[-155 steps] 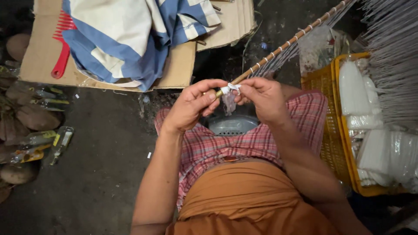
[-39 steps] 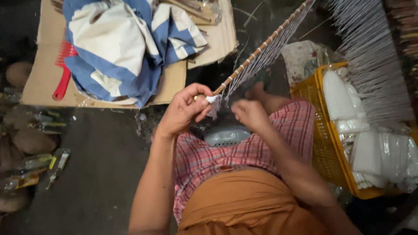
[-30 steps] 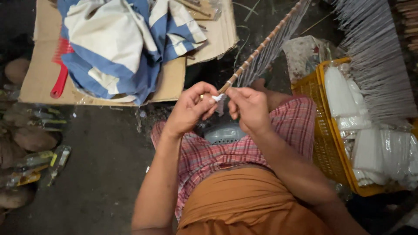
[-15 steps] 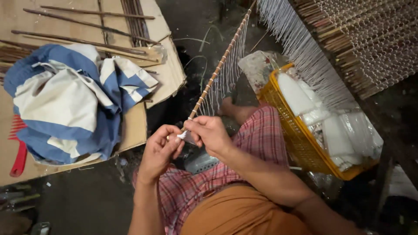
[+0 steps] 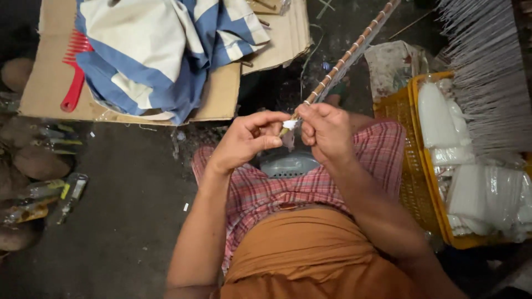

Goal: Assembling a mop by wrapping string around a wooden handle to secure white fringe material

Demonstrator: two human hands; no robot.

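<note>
My left hand (image 5: 246, 139) and my right hand (image 5: 327, 133) meet above my lap and both pinch the near end of a long thin wooden rod (image 5: 346, 55). The rod is bound with white bands and runs up to the upper right, with a fringe of fine threads hanging from it. A small white strip (image 5: 289, 124) sits between my fingertips at the rod's tip. Below the hands lies a red checked cloth (image 5: 266, 194) over my legs.
A blue and white cloth (image 5: 155, 50) lies on flat cardboard (image 5: 221, 94) with a red comb (image 5: 75, 72) at upper left. A yellow basket (image 5: 415, 166) of white bundles stands at right, under a fan of grey sticks (image 5: 487, 66). Small tools (image 5: 66, 191) lie at left.
The view has swung back down and left, so the cloth and cardboard sit higher in frame. Both hands stay pinched on the rod's end and have barely shifted on it.
</note>
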